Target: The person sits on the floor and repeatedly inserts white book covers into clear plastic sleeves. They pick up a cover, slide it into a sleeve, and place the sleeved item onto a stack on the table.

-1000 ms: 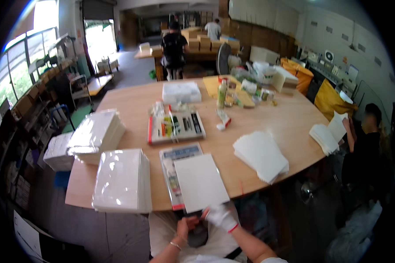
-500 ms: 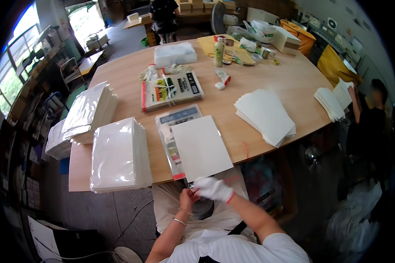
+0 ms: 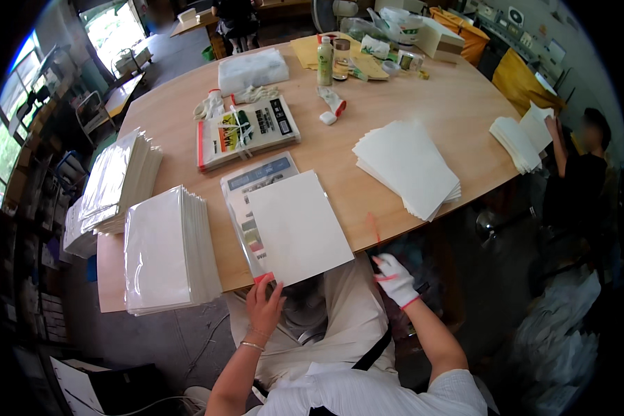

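My bare left hand [image 3: 263,305], a bracelet on its wrist, has its fingers apart at the red near corner of a flat clear-wrapped printed package [image 3: 234,182]. A blank white board [image 3: 301,225] lies over the right part of that package, its near edge reaching past the table edge. My right hand [image 3: 396,281], in a white glove with a red cuff, is in front of the table edge, right of the board. Its fingers are curled, and a thin red strip [image 3: 387,279] shows across them. Another red strip [image 3: 374,229] hangs at the table edge just beyond this hand.
Two stacks of clear-wrapped white boards [image 3: 159,249] stand at left. A tied printed bundle [image 3: 263,128] and loose gloves [image 3: 211,105] lie beyond. White sheets [image 3: 408,166] are fanned at right. A bottle [image 3: 324,62] stands farther back. A co-worker [image 3: 579,166] handles sheets at the right.
My hands were together below the board's near edge. Now they are apart: the left has come up to the package's red corner, the right has swung out to the right. The view has shifted slightly.
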Demonstrator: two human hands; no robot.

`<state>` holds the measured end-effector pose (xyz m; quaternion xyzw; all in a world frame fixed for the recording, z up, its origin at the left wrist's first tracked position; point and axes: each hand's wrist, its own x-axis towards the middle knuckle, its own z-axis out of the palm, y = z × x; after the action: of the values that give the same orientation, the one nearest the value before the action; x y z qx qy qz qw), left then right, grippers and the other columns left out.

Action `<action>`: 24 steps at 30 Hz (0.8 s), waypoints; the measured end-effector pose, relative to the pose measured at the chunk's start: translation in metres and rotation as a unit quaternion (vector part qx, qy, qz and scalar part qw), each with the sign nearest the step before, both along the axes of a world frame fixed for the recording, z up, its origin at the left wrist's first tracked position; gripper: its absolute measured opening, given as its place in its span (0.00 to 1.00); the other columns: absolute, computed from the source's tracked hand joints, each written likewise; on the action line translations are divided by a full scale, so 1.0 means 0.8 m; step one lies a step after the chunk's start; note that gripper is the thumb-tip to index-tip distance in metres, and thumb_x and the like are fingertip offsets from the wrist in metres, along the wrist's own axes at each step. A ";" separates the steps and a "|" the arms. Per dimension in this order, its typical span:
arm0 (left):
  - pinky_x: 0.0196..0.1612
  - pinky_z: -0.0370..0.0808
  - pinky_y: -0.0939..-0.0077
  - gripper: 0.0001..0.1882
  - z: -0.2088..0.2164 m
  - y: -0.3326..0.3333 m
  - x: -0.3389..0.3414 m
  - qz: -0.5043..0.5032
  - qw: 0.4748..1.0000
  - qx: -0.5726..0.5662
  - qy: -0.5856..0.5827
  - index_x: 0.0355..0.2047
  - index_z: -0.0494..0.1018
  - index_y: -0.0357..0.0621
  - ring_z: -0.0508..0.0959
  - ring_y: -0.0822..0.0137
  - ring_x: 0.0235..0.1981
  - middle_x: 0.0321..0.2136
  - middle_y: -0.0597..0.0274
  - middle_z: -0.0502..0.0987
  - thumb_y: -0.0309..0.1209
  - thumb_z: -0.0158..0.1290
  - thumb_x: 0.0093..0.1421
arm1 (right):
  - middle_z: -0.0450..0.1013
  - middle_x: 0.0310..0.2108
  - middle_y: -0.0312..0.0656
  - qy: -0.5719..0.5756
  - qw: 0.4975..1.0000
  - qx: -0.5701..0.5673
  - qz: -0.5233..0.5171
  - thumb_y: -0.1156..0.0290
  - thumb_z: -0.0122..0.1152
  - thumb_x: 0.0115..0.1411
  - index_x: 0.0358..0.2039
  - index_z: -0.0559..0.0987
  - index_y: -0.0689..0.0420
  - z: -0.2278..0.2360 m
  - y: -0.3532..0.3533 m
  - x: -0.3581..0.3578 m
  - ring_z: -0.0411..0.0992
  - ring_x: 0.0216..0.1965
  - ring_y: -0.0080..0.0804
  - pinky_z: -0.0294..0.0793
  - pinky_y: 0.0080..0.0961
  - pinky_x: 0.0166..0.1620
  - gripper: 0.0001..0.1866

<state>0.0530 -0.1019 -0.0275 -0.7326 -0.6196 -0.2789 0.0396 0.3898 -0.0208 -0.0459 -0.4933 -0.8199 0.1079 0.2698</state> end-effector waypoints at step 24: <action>0.18 0.66 0.83 0.15 0.029 0.019 -0.002 0.092 0.649 -0.337 -0.676 0.43 0.62 0.40 0.73 0.74 0.19 0.22 0.67 0.70 0.35 0.46 0.60 | 0.67 0.20 0.34 0.322 0.899 -0.296 -0.038 0.73 0.53 0.55 0.40 0.66 0.62 -0.005 -0.004 -0.079 0.68 0.22 0.21 0.67 0.19 0.26 0.12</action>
<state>0.0511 -0.0868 -0.0041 -0.2436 -0.5906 -0.4637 -0.6139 0.3270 -0.0243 -0.0496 -0.5195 -0.5991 0.4880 0.3647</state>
